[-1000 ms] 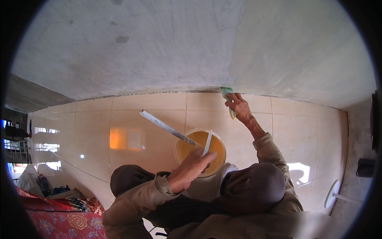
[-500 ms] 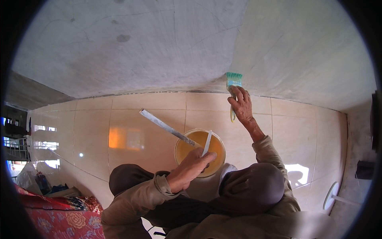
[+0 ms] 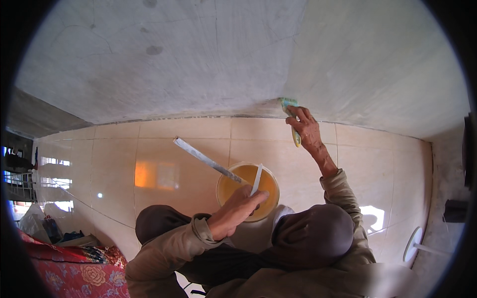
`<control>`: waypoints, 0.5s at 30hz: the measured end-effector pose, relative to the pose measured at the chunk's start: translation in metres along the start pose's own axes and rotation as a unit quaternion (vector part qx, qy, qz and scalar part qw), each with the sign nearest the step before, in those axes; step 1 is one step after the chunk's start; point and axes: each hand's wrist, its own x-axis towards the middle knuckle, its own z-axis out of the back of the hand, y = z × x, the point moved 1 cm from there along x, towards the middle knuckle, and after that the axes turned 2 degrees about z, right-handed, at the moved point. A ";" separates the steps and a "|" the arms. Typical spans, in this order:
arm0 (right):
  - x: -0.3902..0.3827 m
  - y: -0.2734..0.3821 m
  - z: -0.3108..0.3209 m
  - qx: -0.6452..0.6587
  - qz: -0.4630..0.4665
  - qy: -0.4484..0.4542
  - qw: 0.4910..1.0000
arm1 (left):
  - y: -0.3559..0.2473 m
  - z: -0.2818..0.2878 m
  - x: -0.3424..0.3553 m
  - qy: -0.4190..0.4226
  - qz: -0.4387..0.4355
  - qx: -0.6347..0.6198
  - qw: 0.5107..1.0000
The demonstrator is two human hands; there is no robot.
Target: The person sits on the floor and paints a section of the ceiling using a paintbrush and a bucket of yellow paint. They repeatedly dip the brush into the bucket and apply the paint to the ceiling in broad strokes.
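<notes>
My right hand (image 3: 306, 129) grips a paintbrush (image 3: 289, 103) with a yellowish handle and green bristles, held against the foot of a grey wall (image 3: 208, 59), just above the floor edge. My left hand (image 3: 241, 206) is closed on a narrow white strip (image 3: 257, 176), apparently the bucket's handle, over a pale bucket (image 3: 277, 181) with yellowish inside, which sits between my knees. A long flat stick (image 3: 198, 154), whitish and stained, leans out of the bucket to the upper left; its lower end is hidden by my left hand.
Glossy beige floor tiles (image 3: 109, 188) surround the bucket. A red floral cloth (image 3: 74, 273) lies at lower left beside bags (image 3: 35, 226) and other items. A round white object on a rod (image 3: 412, 243) and a dark object (image 3: 454, 211) are at the right wall. A metal rack (image 3: 20, 184) is far left.
My right hand with the brush went up the wall, then came back down partway, and now sits slightly right of and above where it started. My left hand has barely moved.
</notes>
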 end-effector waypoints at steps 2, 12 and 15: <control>0.007 0.005 0.020 -0.022 0.002 -0.029 0.999 | -0.007 -0.003 -0.003 0.006 0.003 -0.008 1.000; -0.025 0.002 -0.024 -0.047 0.021 -0.061 0.997 | -0.006 -0.002 -0.002 0.000 0.013 0.005 1.000; -0.050 -0.003 -0.061 0.003 0.017 0.013 1.000 | -0.005 -0.002 -0.001 0.001 0.012 0.003 1.000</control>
